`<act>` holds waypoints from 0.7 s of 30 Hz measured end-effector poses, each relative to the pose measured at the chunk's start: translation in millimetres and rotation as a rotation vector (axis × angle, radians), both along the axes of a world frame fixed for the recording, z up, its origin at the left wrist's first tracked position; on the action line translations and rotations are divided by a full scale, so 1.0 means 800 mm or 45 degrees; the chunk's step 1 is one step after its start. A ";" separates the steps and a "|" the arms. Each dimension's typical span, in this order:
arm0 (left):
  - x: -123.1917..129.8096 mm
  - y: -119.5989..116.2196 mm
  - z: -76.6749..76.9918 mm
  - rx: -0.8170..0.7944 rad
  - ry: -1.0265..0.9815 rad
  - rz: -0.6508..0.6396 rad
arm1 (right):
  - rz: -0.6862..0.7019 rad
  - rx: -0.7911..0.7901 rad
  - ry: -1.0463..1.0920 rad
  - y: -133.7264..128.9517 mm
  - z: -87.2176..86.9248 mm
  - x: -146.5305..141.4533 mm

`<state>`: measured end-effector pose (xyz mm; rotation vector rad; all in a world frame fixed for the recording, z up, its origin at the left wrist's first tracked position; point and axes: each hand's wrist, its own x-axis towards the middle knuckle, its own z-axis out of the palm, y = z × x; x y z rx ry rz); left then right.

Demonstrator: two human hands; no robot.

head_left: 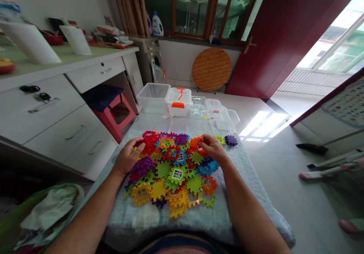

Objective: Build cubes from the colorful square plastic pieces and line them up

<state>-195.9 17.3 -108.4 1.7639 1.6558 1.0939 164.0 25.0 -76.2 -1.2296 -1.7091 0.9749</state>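
A heap of notched plastic tiles (173, 170) is spread across the middle of the cloth-covered table (142, 227), between its near edge and the containers along its far edge. At the right upper side of the heap, an orange tile (196, 142) is pinched between the thumb and fingers of the right hand (213, 146). The left hand (131, 155) is placed at the heap's left side, its fingers bent and set close to the thumb, beside the red tiles (150, 137); a bit of yellow is seen there, but whether it is gripped cannot be told. A lime-green tile (220, 139) and a dark purple tile (231, 140) are placed near the right edge, beyond the right hand. An open clear bin (155, 96) is set at the far left corner, next to a lidded box with orange latches (178, 101); smaller clear containers (198, 106) are lined up from there toward the far right corner. Beside the left edge, a stool with a dark blue seat (104, 96) is seen.
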 end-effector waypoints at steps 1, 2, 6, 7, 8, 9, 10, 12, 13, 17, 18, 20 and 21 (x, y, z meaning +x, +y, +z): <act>0.000 0.000 0.000 0.001 0.004 0.004 | 0.026 -0.025 0.022 -0.002 0.000 0.000; 0.001 -0.001 0.001 0.002 0.008 0.007 | 0.020 -0.029 0.038 -0.003 0.000 0.000; 0.002 -0.001 0.002 0.007 0.011 0.022 | -0.332 0.191 -0.084 0.002 -0.005 0.005; 0.002 -0.001 0.002 0.009 0.011 0.019 | -0.430 0.280 -0.174 0.005 -0.007 0.007; 0.002 -0.001 0.001 0.010 0.013 0.014 | -0.504 0.356 -0.274 0.009 -0.009 0.008; 0.002 0.000 0.001 0.011 0.018 0.009 | -0.549 0.406 -0.374 0.012 -0.011 0.010; 0.001 0.001 0.000 0.013 0.025 0.004 | -0.566 0.424 -0.468 0.015 -0.012 0.012; 0.000 0.001 -0.001 0.017 0.032 0.000 | -0.527 0.383 -0.641 0.018 -0.012 0.015; 0.000 0.002 -0.001 0.018 0.033 -0.002 | -0.467 0.342 -0.720 0.018 -0.012 0.017; -0.001 0.001 0.000 0.006 0.026 -0.011 | -0.200 0.212 -0.906 0.013 -0.007 0.027; -0.001 0.001 0.000 0.002 0.026 -0.012 | -0.188 0.209 -0.925 0.011 -0.006 0.029; -0.001 0.001 0.000 0.001 0.024 -0.013 | -0.218 0.217 -0.953 0.010 -0.004 0.030; -0.001 0.001 0.001 0.002 0.025 -0.015 | -0.227 0.217 -0.964 0.010 -0.003 0.028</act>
